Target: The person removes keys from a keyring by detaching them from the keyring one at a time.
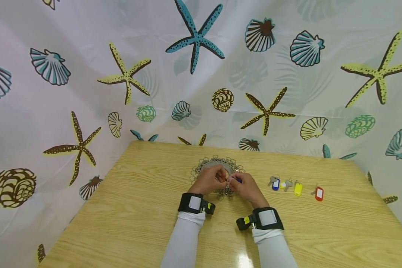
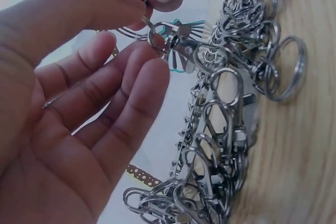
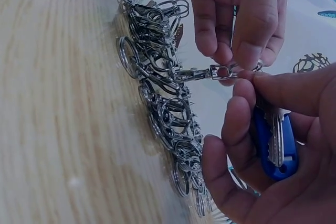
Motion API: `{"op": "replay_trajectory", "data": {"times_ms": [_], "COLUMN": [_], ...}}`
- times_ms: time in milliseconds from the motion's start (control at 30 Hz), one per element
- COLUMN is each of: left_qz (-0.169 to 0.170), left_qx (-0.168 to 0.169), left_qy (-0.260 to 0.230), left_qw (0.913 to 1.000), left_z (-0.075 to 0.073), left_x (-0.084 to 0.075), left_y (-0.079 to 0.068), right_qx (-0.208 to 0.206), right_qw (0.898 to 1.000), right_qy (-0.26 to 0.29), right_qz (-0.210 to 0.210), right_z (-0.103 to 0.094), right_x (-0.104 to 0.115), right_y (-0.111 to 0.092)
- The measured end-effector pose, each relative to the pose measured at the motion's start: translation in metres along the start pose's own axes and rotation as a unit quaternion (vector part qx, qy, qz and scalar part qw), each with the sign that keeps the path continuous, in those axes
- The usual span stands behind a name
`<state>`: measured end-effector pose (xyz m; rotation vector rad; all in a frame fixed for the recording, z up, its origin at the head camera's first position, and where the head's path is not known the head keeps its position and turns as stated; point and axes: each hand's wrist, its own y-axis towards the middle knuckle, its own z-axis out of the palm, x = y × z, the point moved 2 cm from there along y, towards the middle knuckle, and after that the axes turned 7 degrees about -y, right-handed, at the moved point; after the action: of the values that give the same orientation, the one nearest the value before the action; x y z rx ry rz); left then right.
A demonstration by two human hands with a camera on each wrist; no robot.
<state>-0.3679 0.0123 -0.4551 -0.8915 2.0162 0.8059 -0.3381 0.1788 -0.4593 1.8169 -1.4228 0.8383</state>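
A round grey rack (image 1: 228,168), its edge hung with several metal swivel clasps (image 2: 226,124) and split key rings (image 3: 126,59), lies at mid-table under both hands. My left hand (image 1: 207,181) pinches a split ring (image 2: 134,34) between thumb and fingertips. That ring joins a swivel clasp (image 3: 198,74) stretched out from the rack. Close against it, my right hand (image 1: 249,190) pinches at the same ring with thumb and forefinger. In the right palm sit a silver key (image 3: 277,140) and a blue key tag (image 3: 286,167). Fingertips hide where tag and ring meet.
To the right on the wooden table (image 1: 137,219) lie other keys with tags: a blue tag (image 1: 276,184), a yellow tag (image 1: 298,189) and a red tag (image 1: 319,194). A curtain (image 1: 201,89) printed with shells and starfish hangs behind the table.
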Motion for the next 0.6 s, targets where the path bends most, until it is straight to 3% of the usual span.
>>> {"op": "replay_trajectory", "data": {"times_ms": [200, 300, 433, 533, 600], "left_qz": [-0.033, -0.049, -0.059, -0.061, -0.065], "left_qx": [-0.005, -0.016, -0.018, -0.017, -0.018], "left_qy": [0.0, 0.024, 0.053, 0.049, 0.047], "left_qw": [0.9994, 0.9983, 0.9967, 0.9968, 0.9966], "left_z": [0.0, 0.001, 0.002, 0.002, 0.001], "left_x": [-0.001, 0.001, 0.004, 0.004, 0.003], "left_y": [0.002, 0.003, 0.004, 0.004, 0.003], "right_qx": [-0.009, -0.007, 0.001, 0.003, 0.006], "right_qw": [1.0, 1.0, 1.0, 0.999, 0.999], "right_qy": [-0.021, -0.024, -0.023, -0.024, -0.021], "right_qz": [0.006, 0.007, -0.004, -0.025, -0.034], "right_z": [-0.001, -0.002, -0.003, -0.004, -0.007], "right_x": [0.002, 0.003, 0.004, 0.005, 0.017], "right_y": [-0.001, -0.001, -0.002, -0.003, -0.008]}}
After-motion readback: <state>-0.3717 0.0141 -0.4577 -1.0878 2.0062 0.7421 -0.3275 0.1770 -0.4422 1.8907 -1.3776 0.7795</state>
